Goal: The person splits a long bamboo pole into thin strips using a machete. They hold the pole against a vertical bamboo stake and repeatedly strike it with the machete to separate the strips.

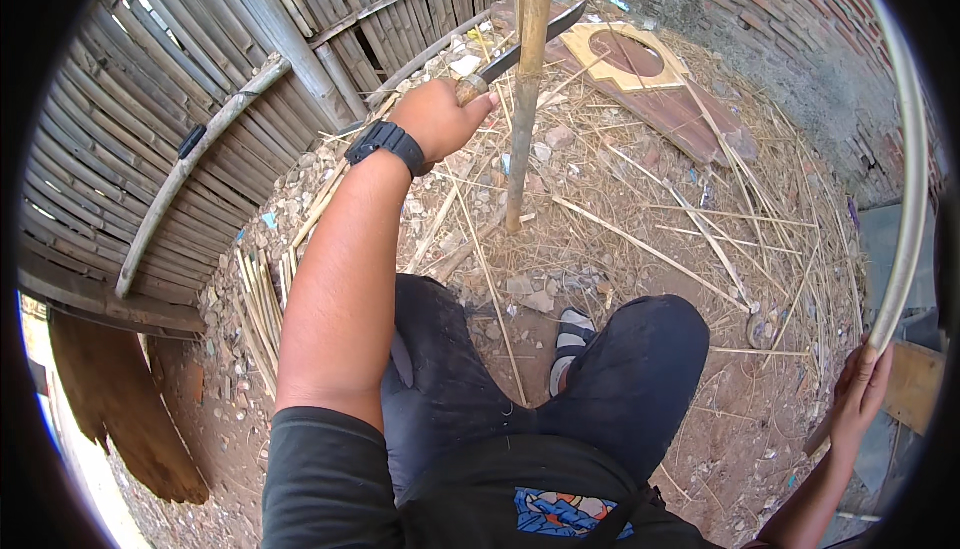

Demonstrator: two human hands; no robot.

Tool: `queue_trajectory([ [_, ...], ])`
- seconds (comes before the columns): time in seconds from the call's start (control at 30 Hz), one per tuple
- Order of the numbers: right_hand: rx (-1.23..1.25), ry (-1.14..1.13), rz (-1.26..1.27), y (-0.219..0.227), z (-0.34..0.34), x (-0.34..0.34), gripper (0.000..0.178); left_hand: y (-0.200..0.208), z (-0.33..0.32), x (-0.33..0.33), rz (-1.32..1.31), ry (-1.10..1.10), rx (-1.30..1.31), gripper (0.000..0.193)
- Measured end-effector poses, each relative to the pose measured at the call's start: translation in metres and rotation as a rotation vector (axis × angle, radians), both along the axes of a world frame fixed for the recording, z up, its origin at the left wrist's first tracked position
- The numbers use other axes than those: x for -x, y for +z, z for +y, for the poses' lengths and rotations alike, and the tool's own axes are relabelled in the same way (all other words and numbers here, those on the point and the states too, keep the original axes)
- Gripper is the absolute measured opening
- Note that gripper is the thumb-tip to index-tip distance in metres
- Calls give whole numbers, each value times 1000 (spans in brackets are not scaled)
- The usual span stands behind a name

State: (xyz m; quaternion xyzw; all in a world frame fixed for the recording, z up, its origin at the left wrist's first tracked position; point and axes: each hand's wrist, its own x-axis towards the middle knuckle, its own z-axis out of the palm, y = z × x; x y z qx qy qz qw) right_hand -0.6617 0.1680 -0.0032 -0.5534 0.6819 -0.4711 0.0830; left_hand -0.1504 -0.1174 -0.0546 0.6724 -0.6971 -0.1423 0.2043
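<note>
My left hand (441, 117), with a black watch on its wrist, is closed around the wooden handle of a machete (499, 65). The dark blade points up and to the right, and its middle is hidden behind an upright bamboo post (527, 99). I cannot tell whether blade and post touch. Out at the right edge, my right hand (862, 389) is wrapped round a long pale bamboo pole (912, 169), which rises along the rim of the view and looks bent there.
Bamboo strips (640, 236) and rubble litter the ground. A brown board (690, 124) and a yellow panel with a round hole (625, 77) lie ahead. A bamboo wall (90, 139) stands left, a brick wall (780, 39) right. A bundle of strips (262, 309) lies by my left arm.
</note>
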Motion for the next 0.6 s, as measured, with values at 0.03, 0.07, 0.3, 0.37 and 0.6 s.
queue_trajectory([
  [0.03, 74, 25, -104, 3, -3, 0, 27, 1, 1, 0, 25, -3, -6, 69],
  [0.07, 106, 34, -91, 0, -9, -5, 27, 0, 2, -1, 51, -6, -12, 71],
  [0.3, -533, 125, 713, -57, -12, -13, 28, -2, 5, -4, -7, 10, 39, 67],
  [0.37, -559, 163, 614, -42, -11, -13, 30, 1, 6, -5, -18, 31, 40, 67],
  [0.6, -44, 17, -85, 0, -10, -5, 33, -2, 9, -7, -39, 51, 67, 67],
])
